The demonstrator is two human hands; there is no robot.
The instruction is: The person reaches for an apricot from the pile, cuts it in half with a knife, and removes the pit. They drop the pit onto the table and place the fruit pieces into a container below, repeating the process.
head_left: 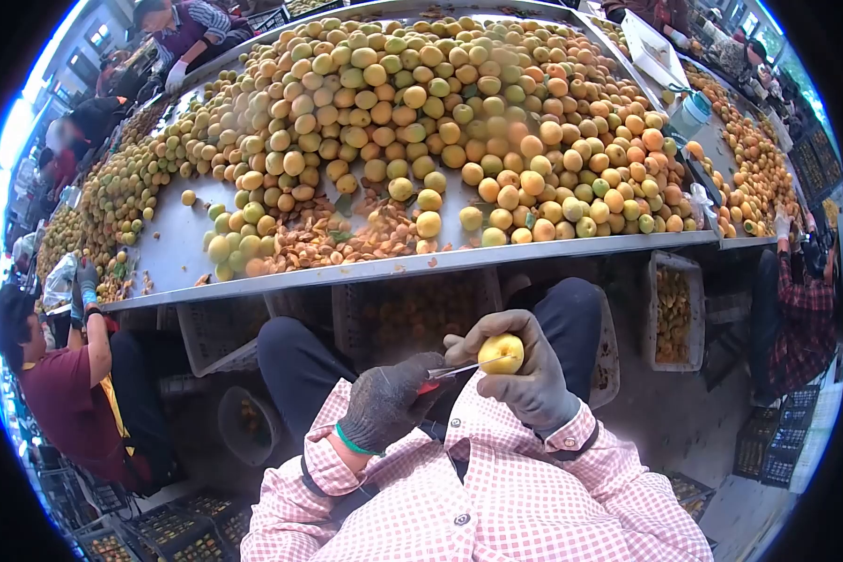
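Note:
My left hand [384, 405], in a dark knit glove, is closed around a small knife [455, 371] with a red handle. The thin blade points right and lies across the front of a yellow apricot [501, 354]. Whether it has cut into the skin, I cannot tell. My right hand [534, 375], in a grey glove, grips that apricot between thumb and fingers above my lap. Beyond both hands, a large heap of yellow-orange apricots [365, 103] covers the metal table [496, 255]. Small orange-brown pieces [347, 239] lie near its front edge.
Crates with fruit, one a white crate [676, 314], stand under the table. A bucket [248, 426] is on the floor at left. A person in a maroon shirt [70, 403] sits at left, another in plaid [804, 323] at right. A gloved person [192, 37] works across the table.

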